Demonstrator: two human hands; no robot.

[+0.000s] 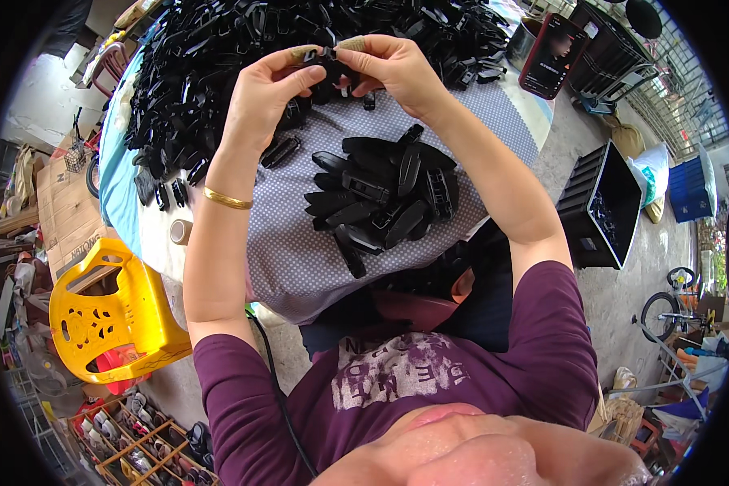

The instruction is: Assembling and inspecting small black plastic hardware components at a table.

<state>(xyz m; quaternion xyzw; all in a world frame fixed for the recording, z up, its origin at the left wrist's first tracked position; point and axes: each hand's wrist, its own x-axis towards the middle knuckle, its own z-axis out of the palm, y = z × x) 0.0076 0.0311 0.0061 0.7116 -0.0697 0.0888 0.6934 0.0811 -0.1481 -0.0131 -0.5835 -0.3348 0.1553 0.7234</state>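
Out over the table, at the edge of a large heap of black plastic parts, both my hands meet at a small black plastic part. My left hand pinches it from the left between thumb and fingers. From the other side my right hand closes on the same part; tan tape wraps fingertips on both hands. The part's exact kind is too small to tell. Nearer to me, a smaller pile of long black plastic pieces lies on the grey dotted cloth. One loose black piece rests below my left hand.
A phone with a lit screen stands at the table's right edge, beside a metal can. A tape roll lies at the left edge. A yellow plastic chair is on the left; a black crate stands right.
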